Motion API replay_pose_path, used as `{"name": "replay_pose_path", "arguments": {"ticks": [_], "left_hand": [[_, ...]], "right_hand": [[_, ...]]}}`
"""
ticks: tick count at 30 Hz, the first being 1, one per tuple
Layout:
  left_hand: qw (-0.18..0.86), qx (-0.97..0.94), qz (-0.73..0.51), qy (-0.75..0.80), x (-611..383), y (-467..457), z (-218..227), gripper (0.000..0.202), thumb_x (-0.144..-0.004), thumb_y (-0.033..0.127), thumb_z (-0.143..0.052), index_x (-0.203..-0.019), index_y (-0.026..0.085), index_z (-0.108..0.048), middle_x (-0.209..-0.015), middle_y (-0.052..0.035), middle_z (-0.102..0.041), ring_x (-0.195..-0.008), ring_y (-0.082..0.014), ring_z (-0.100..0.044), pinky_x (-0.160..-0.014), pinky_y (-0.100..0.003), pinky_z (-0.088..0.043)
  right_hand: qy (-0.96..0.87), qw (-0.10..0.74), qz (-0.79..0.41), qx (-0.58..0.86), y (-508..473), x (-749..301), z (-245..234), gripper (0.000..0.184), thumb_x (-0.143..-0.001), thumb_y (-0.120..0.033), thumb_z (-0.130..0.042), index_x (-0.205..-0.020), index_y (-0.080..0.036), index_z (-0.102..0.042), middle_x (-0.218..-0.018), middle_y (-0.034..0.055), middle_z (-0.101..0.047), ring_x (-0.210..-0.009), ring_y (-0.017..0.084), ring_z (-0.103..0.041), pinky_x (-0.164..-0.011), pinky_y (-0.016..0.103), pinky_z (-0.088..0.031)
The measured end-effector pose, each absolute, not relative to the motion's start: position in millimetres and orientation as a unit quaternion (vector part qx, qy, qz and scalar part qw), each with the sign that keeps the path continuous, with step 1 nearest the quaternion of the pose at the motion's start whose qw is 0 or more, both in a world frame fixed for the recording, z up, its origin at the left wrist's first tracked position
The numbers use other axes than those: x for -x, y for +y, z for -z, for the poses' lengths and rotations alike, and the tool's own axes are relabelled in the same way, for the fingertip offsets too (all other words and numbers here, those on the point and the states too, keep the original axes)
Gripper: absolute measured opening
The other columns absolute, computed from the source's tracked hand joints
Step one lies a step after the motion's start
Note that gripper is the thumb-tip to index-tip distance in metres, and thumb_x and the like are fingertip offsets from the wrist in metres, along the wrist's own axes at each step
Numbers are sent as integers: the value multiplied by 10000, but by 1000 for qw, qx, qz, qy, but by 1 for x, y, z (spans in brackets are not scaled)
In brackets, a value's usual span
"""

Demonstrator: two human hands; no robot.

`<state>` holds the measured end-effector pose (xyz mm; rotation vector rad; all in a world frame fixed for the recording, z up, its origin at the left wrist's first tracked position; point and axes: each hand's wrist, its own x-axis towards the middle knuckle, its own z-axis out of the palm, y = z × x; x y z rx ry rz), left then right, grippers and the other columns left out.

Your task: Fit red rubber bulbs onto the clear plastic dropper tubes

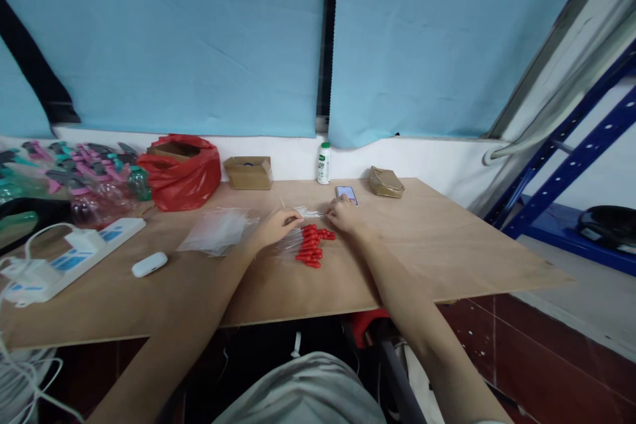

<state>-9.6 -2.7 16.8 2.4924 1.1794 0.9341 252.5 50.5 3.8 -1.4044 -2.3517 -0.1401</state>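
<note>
My left hand (278,225) is closed in a pinch, with a thin white stick (282,202) poking up from behind its fingers. Across from it, my right hand (342,213) is bent with fingertips together at the end of a small pile of thin white sticks (311,212); whatever they grip is too small to make out. Just below both hands lie several clear thin tubes with red rubber bulbs (311,246), resembling droppers. A stack of clear plastic bags (216,230) spreads to the left of my left hand, partly behind the wrist.
A phone (346,195), a white bottle with green cap (324,163), a brown package (386,182), an open carton (248,173) and a red plastic bag (183,175) line the back. To the left are spray bottles (99,189), a power strip (74,262) and a white case (150,264).
</note>
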Motion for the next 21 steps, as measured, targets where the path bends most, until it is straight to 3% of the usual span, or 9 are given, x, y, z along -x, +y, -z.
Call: {"name": "replay_pose_path", "arguments": {"ticks": [14,21], "left_hand": [[75,-834,-350,421,11,5,-12,316,-987,398,-507,-945,204,-752,-900,-50,-757,-766,-186,-629,-739,-300,-432],[34,-832,-370,412,10,6,-12,283,-996,369,-503,-968,199,-728,-964,-66,-718,-906,-207,-625,-846,-325,-453]], "right_hand": [[-866,146,33,477,51,-245,0,165,-893,-243,-619,-920,-191,-773,-1126,123,-678,-1171,320,-449,-961,438,-305],[-865,192,41,462,48,-244,-8,171,-934,-212,-567,-968,-166,-729,-1049,123,-695,-1093,286,-521,-947,398,-314]]}}
